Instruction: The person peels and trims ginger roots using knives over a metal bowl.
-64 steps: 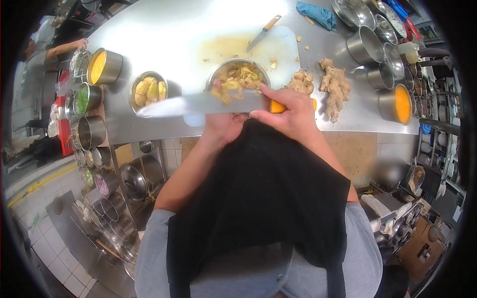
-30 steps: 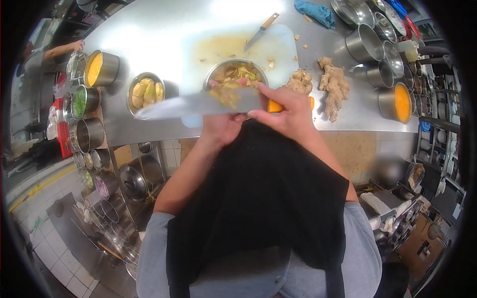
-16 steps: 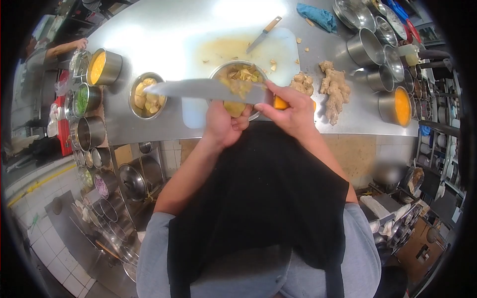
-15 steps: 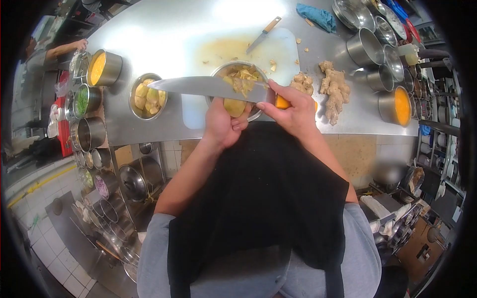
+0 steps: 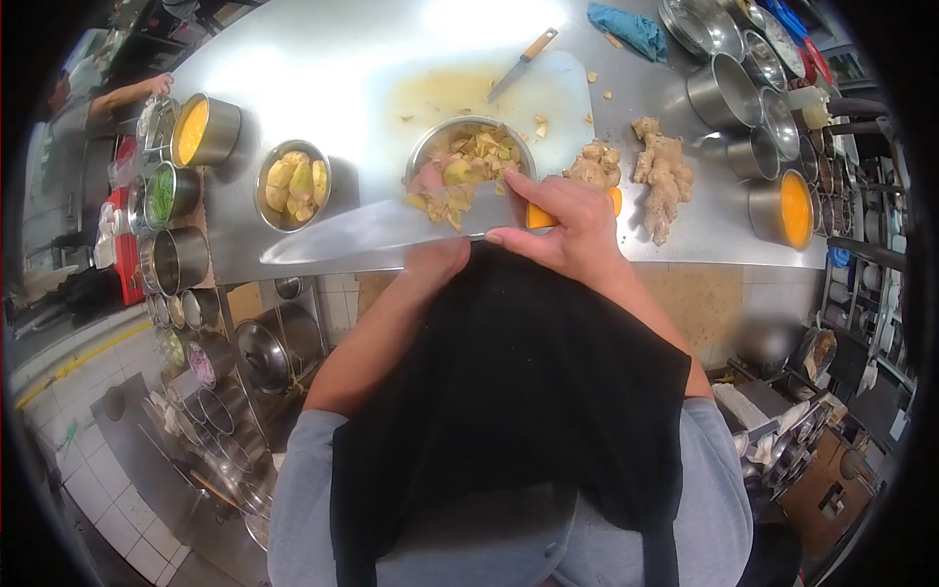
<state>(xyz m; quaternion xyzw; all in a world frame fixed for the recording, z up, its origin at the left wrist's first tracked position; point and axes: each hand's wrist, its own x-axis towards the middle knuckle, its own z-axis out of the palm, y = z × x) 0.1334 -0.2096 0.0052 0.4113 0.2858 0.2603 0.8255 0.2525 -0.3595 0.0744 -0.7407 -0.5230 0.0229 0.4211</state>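
Observation:
My right hand [image 5: 577,217] is closed round the yellow handle of a large chef's knife [image 5: 362,230], thumb and finger pinching the blade's heel. Bits of peel cling to the broad blade, which points left. Behind it, my left hand [image 5: 437,256] is mostly hidden; its fingers show above the blade, around a piece of ginger [image 5: 457,173] over a steel bowl [image 5: 419,145] full of ginger peelings [image 5: 494,149]. To the left, a second steel bowl [image 5: 262,201] contains peeled ginger pieces [image 5: 291,184]. Unpeeled ginger roots [image 5: 662,181] lie right of my right hand.
A white cutting board [image 5: 567,88] carries a small wooden-handled knife [image 5: 523,65]. A blue cloth [image 5: 628,32] lies behind. Steel pots line both table ends, including orange-filled ones [image 5: 223,135] [image 5: 767,205]. Another person's arm [image 5: 132,95] reaches in at far left.
The knife has come down and nearer my body, its blade now covering most of my left hand. My left hand and the ginger piece have shifted slightly; more of the peel bowl shows.

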